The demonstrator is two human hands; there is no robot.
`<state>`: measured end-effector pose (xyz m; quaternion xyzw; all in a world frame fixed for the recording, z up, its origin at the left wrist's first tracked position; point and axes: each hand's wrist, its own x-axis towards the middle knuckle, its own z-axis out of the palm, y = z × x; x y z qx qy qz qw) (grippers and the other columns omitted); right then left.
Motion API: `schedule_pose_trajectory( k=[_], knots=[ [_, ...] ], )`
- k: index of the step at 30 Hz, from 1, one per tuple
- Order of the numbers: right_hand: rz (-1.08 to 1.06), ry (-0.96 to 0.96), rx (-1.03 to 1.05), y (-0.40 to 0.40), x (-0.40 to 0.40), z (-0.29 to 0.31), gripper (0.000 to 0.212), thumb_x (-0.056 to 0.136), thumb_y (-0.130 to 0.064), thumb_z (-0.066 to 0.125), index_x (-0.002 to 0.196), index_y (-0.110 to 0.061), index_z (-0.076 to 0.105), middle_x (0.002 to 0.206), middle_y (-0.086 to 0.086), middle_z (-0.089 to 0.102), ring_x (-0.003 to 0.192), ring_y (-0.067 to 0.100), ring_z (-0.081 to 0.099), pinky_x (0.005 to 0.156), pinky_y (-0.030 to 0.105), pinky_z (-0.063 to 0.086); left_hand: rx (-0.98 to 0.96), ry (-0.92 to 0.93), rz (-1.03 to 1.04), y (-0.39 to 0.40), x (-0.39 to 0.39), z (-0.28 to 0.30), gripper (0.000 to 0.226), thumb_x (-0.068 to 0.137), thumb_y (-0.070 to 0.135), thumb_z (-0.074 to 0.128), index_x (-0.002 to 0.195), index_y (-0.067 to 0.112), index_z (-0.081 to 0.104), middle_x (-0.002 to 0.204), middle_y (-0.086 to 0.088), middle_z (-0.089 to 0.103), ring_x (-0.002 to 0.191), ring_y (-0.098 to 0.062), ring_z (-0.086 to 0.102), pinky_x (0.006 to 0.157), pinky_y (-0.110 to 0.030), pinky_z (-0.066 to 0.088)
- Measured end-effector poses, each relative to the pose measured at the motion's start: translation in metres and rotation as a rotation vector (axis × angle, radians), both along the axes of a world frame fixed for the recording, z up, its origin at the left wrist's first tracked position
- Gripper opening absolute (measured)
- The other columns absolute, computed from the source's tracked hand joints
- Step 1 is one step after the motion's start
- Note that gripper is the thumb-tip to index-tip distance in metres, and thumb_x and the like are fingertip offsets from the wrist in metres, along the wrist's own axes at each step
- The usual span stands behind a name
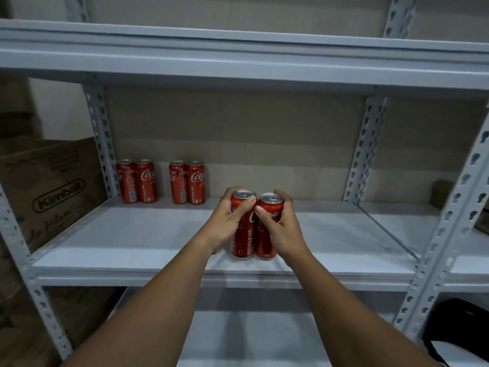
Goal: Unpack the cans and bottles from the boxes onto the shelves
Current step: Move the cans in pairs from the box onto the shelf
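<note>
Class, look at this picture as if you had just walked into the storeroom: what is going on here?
A person is stocking a grey metal shelf with red cola cans. The left hand grips one can and the right hand grips another, side by side and upright at the front of the shelf. Four more cans already stand in two pairs at the back left. A cardboard box sits beyond the left side of the rack.
</note>
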<state>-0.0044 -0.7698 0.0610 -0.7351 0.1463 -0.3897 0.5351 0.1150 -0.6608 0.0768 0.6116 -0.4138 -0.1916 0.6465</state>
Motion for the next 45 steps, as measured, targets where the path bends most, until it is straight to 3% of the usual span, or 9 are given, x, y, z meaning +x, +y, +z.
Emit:
schedule_pose_trajectory(
  k=[6, 12, 14, 20, 29, 36, 40, 43, 45],
  knots=[
    [-0.033, 0.029, -0.031, -0.001, 0.008, 0.000, 0.071, 0.091, -0.038, 0.072, 0.149, -0.029, 0.032, 0.127, -0.007, 0.061, 0.113, 0.006, 0.061, 0.102, 0.033, 0.051, -0.008, 0.029, -0.007, 0.000, 0.001, -0.006, 0.037, 0.094, 0.048, 0.066, 0.127, 0.034, 0.056, 0.123, 0.002, 0.070, 0.113, -0.012, 0.069, 0.106, -0.046, 0.052],
    [0.042, 0.140, -0.010, 0.001, 0.000, -0.032, 0.100, 0.084, -0.015, 0.080, 0.155, -0.042, 0.014, 0.142, -0.008, 0.052, 0.128, 0.011, 0.054, 0.105, 0.036, 0.050, -0.041, 0.023, 0.132, 0.006, -0.007, -0.026, 0.087, 0.082, 0.053, 0.076, 0.152, 0.049, 0.025, 0.131, 0.019, 0.055, 0.113, 0.001, 0.059, 0.097, -0.031, 0.050],
    [0.027, 0.193, -0.038, 0.003, -0.003, -0.048, 0.102, 0.084, -0.004, 0.074, 0.154, -0.046, 0.013, 0.144, -0.008, 0.049, 0.132, 0.011, 0.051, 0.109, 0.041, 0.047, -0.014, -0.042, 0.209, 0.009, -0.011, -0.046, 0.084, 0.078, 0.047, 0.082, 0.145, 0.047, 0.032, 0.122, 0.024, 0.057, 0.107, 0.004, 0.061, 0.089, -0.024, 0.051],
    [-0.088, 0.229, -0.066, -0.013, 0.026, -0.054, 0.095, 0.085, -0.006, 0.073, 0.150, -0.045, 0.016, 0.139, -0.008, 0.053, 0.128, 0.014, 0.054, 0.108, 0.043, 0.049, -0.008, -0.124, 0.301, -0.008, 0.006, -0.061, 0.063, 0.079, 0.040, 0.086, 0.131, 0.044, 0.051, 0.123, 0.018, 0.067, 0.113, -0.005, 0.064, 0.098, -0.030, 0.054],
    [-0.141, 0.149, -0.081, -0.065, 0.100, -0.052, 0.093, 0.073, -0.003, 0.086, 0.144, -0.031, 0.033, 0.132, -0.007, 0.059, 0.118, 0.012, 0.059, 0.100, 0.035, 0.052, -0.029, -0.139, 0.295, -0.067, 0.079, -0.063, 0.061, 0.085, 0.038, 0.081, 0.139, 0.031, 0.053, 0.130, 0.012, 0.066, 0.119, -0.008, 0.063, 0.105, -0.044, 0.053],
    [-0.145, 0.153, -0.142, -0.105, 0.152, -0.051, 0.094, 0.067, 0.004, 0.087, 0.142, -0.021, 0.036, 0.129, 0.002, 0.061, 0.115, 0.018, 0.063, 0.073, 0.009, 0.050, -0.066, -0.162, 0.323, -0.105, 0.126, -0.062, 0.055, 0.086, 0.019, 0.082, 0.130, 0.031, 0.053, 0.119, 0.010, 0.069, 0.106, 0.003, 0.065, 0.101, -0.033, 0.055],
    [-0.171, 0.151, -0.204, -0.123, 0.170, -0.058, 0.064, 0.084, 0.006, 0.074, 0.133, -0.021, 0.043, 0.119, 0.001, 0.060, 0.101, 0.013, 0.062, 0.057, 0.005, 0.049, -0.072, -0.137, 0.322, -0.121, 0.145, -0.068, 0.060, 0.087, 0.015, 0.080, 0.138, 0.026, 0.050, 0.115, 0.012, 0.064, 0.102, 0.005, 0.059, 0.096, -0.025, 0.051],
    [-0.167, 0.120, -0.167, -0.128, 0.179, -0.062, 0.077, 0.076, -0.004, 0.086, 0.138, -0.018, 0.042, 0.122, 0.000, 0.061, 0.108, 0.015, 0.062, 0.073, 0.014, 0.055, -0.069, -0.116, 0.325, -0.128, 0.153, -0.073, 0.051, 0.087, 0.012, 0.079, 0.125, 0.035, 0.054, 0.112, 0.016, 0.066, 0.103, 0.001, 0.062, 0.087, -0.014, 0.053],
    [-0.176, 0.145, -0.173, -0.128, 0.182, -0.063, 0.087, 0.069, -0.009, 0.091, 0.140, -0.016, 0.041, 0.125, 0.002, 0.061, 0.111, 0.018, 0.062, 0.085, 0.026, 0.056, -0.047, -0.101, 0.334, -0.129, 0.154, -0.073, 0.048, 0.085, 0.018, 0.082, 0.121, 0.039, 0.057, 0.114, 0.012, 0.068, 0.106, -0.003, 0.064, 0.090, -0.020, 0.056]
  ],
)
